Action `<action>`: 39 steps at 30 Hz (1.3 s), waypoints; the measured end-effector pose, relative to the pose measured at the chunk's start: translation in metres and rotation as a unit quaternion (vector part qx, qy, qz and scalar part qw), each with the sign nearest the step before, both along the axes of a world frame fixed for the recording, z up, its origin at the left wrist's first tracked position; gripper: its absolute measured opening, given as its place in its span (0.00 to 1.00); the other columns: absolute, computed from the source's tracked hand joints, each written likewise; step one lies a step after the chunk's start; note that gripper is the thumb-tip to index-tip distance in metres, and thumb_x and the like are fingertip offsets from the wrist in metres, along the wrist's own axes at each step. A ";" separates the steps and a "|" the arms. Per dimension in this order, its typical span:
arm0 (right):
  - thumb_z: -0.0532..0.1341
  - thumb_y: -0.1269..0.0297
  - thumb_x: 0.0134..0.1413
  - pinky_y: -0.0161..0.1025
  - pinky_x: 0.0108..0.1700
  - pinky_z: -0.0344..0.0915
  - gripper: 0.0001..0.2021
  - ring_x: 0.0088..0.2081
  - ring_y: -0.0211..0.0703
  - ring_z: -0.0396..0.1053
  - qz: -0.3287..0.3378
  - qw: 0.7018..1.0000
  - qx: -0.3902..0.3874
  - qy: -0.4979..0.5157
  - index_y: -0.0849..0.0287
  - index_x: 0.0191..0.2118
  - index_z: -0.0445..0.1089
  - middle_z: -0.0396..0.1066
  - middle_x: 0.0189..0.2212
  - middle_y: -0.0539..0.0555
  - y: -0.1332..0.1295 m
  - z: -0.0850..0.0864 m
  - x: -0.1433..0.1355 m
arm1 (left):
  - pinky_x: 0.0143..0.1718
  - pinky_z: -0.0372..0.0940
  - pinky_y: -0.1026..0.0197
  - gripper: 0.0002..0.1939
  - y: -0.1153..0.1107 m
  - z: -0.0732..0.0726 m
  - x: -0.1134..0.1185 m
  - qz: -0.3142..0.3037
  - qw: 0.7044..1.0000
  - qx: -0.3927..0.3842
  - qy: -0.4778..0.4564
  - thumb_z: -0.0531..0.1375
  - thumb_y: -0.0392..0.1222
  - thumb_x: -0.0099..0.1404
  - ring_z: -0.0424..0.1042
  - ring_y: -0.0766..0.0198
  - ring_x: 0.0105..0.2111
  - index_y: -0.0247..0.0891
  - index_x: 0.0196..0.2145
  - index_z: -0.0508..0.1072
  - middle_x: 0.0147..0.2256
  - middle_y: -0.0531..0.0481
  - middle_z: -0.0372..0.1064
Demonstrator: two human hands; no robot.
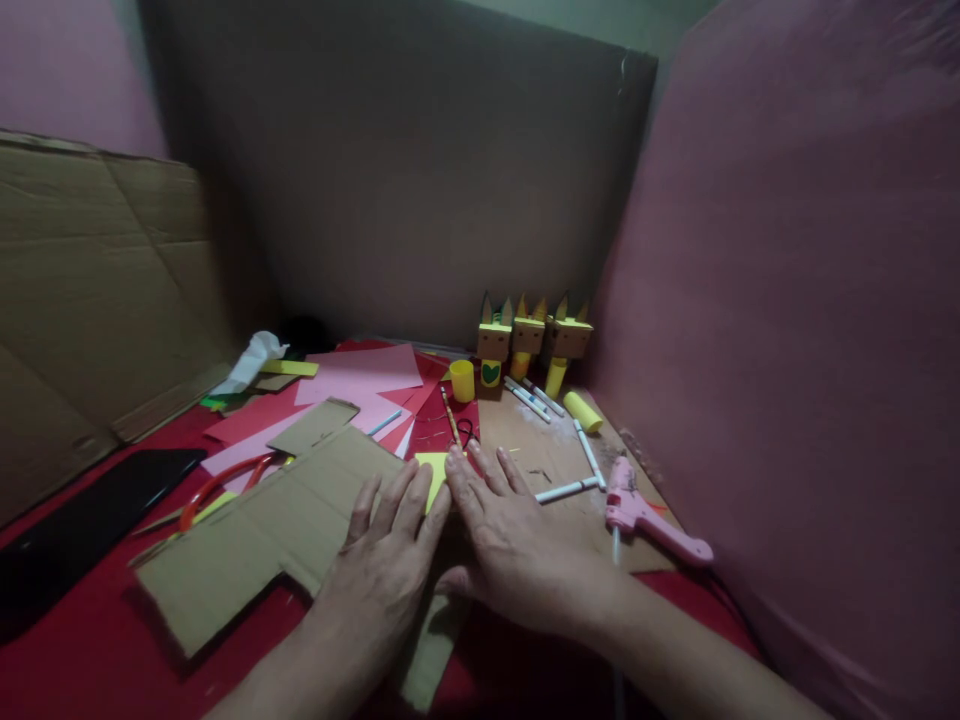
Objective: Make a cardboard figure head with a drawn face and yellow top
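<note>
My left hand (390, 545) lies palm down with its fingers stretched out, resting by a small yellow piece of paper (433, 470). Across from it, my right hand (502, 530) is also flat, its fingertips at the paper's right side. Both hands cover part of the paper, and what lies under the palms is hidden. A cut cardboard piece (247, 560) extends out from beside my left hand. Below my palms shows a narrow cardboard strip (429, 650). Just beyond my fingertips are a pencil (451, 415) and small dark-handled scissors (466, 432).
Three cardboard animal figures (529, 335) stand at the back. Pink paper sheets (367, 370) and red-handled scissors (217, 490) are left; a black phone-like object (97, 530) lies further left. Markers (566, 490), a yellow roll (583, 411) and a pink glue gun (645, 515) lie right. A yellow cup-like tube (462, 382) stands behind.
</note>
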State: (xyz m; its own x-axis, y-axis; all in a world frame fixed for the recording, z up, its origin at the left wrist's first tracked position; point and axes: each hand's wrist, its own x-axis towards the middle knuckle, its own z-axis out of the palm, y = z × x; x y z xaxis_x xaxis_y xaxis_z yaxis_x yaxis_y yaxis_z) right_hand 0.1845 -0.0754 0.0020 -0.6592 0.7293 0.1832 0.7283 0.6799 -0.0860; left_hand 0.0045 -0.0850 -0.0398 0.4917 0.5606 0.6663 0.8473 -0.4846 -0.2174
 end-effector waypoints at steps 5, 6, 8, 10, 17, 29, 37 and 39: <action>0.67 0.56 0.57 0.67 0.70 0.44 0.47 0.72 0.71 0.34 -0.018 1.000 0.009 -0.016 0.75 0.72 0.42 0.42 0.71 0.71 0.000 -0.003 0.001 | 0.59 0.53 0.42 0.21 0.001 -0.004 0.001 0.001 1.000 -0.003 -0.014 0.50 0.33 0.69 0.69 0.41 0.55 0.24 0.55 0.74 0.55 0.31 0.73; 0.66 0.57 0.58 0.67 0.70 0.44 0.46 0.72 0.72 0.34 -0.019 1.000 0.010 -0.019 0.75 0.71 0.43 0.43 0.71 0.71 0.000 -0.004 0.001 | 0.59 0.52 0.43 0.22 0.001 -0.005 0.001 0.003 1.000 -0.008 -0.025 0.50 0.32 0.69 0.68 0.42 0.56 0.22 0.55 0.73 0.55 0.31 0.73; 0.66 0.57 0.59 0.68 0.69 0.44 0.45 0.71 0.73 0.35 -0.016 1.000 0.016 -0.021 0.75 0.71 0.44 0.43 0.71 0.71 0.000 -0.005 0.001 | 0.59 0.51 0.43 0.23 0.002 -0.006 0.000 0.001 0.999 -0.013 -0.036 0.49 0.29 0.68 0.68 0.42 0.56 0.21 0.56 0.72 0.56 0.32 0.72; 0.64 0.55 0.60 0.69 0.69 0.45 0.44 0.72 0.72 0.36 -0.014 0.999 0.024 -0.017 0.74 0.71 0.44 0.43 0.71 0.71 0.000 -0.006 0.001 | 0.60 0.50 0.43 0.24 0.001 -0.007 -0.001 -0.002 0.999 -0.019 -0.040 0.49 0.27 0.67 0.67 0.43 0.57 0.22 0.57 0.72 0.57 0.33 0.72; 0.64 0.61 0.60 0.70 0.68 0.44 0.40 0.71 0.71 0.39 -0.011 0.999 0.021 -0.021 0.72 0.71 0.47 0.45 0.71 0.69 0.001 -0.003 0.004 | 0.62 0.51 0.42 0.27 -0.005 -0.006 -0.010 -0.017 0.998 -0.044 -0.029 0.48 0.26 0.66 0.61 0.44 0.62 0.25 0.61 0.67 0.61 0.34 0.68; 0.68 0.69 0.54 0.67 0.68 0.50 0.54 0.72 0.65 0.41 -0.035 0.988 -0.015 0.151 0.58 0.74 0.28 0.42 0.72 0.73 0.002 -0.012 0.014 | 0.51 0.67 0.42 0.24 0.004 -0.020 -0.038 -0.012 0.979 -0.123 -0.161 0.52 0.36 0.69 0.69 0.45 0.50 0.32 0.61 0.58 0.51 0.33 0.69; 0.72 0.71 0.45 0.55 0.59 0.66 0.55 0.60 0.59 0.66 -0.019 0.898 -0.255 0.359 0.48 0.73 0.39 0.66 0.59 0.62 0.031 -0.025 0.008 | 0.58 0.61 0.38 0.31 0.013 0.003 -0.027 -0.073 0.855 -0.377 -0.350 0.60 0.44 0.61 0.65 0.41 0.57 0.37 0.61 0.60 0.57 0.35 0.68; 0.71 0.72 0.46 0.53 0.57 0.67 0.51 0.57 0.56 0.68 -0.015 0.878 -0.274 0.391 0.50 0.71 0.44 0.67 0.58 0.61 0.034 -0.023 0.007 | 0.58 0.61 0.39 0.31 0.013 0.018 -0.024 -0.095 0.804 -0.444 -0.383 0.62 0.44 0.60 0.67 0.42 0.57 0.38 0.60 0.62 0.58 0.36 0.67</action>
State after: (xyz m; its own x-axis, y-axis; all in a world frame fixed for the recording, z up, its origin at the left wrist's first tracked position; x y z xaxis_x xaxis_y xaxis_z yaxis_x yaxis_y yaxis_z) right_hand 0.1912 -0.0418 -0.0209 -0.4676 0.8638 0.1876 0.3173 0.3621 -0.8765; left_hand -0.0200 -0.0722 -0.0214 0.2618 0.9457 0.1924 0.4598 -0.2975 0.8367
